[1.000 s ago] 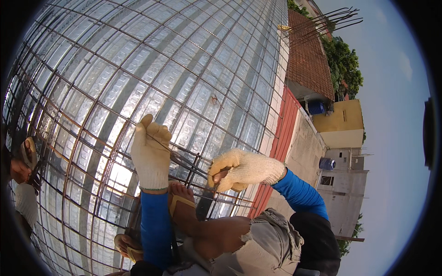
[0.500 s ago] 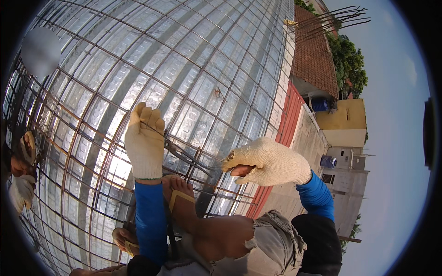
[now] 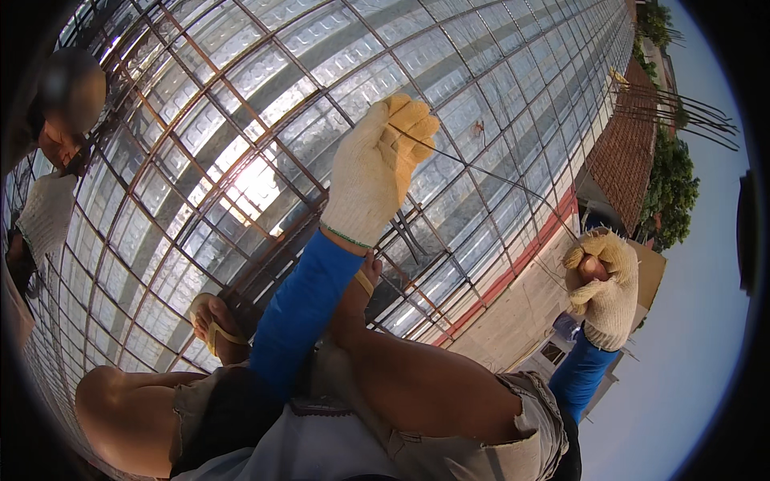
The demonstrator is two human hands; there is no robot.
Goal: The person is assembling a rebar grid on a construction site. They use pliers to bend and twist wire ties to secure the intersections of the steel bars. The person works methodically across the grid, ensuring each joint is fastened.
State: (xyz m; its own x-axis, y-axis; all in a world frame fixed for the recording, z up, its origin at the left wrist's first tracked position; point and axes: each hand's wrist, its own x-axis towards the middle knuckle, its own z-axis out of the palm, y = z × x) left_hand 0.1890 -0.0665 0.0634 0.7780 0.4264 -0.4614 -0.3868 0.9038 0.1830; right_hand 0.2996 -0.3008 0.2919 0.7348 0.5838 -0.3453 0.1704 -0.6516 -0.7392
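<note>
A thin dark wire [image 3: 501, 178] stretches slantwise between my two gloved hands, above the steel mesh. My left hand [image 3: 381, 156], in a cream work glove, is closed with fingers curled round the wire. Just below its wrist side, a pair of dark thin rods [image 3: 411, 234] points downward; whether this is a tool or wire ends, and whether the hand holds it, I cannot tell. Out to the right, my right hand [image 3: 605, 280] is closed at the wire's other end, a bare fingertip showing through the torn glove. Beneath the left hand lies the rebar mesh [image 3: 313, 84].
Shiny ribbed metal decking [image 3: 293, 132] lies under the mesh. My sandalled foot [image 3: 216, 325] rests on it. Another person's gloved hand [image 3: 48, 212] is at the far left. A red edge strip [image 3: 513, 276] borders the deck; rebar ends [image 3: 690, 112] jut out beyond, near a tiled roof [image 3: 630, 132].
My right hand has swung outward to the right and my left hand has risen up and right. The wire now shows drawn out between them. The view has tilted.
</note>
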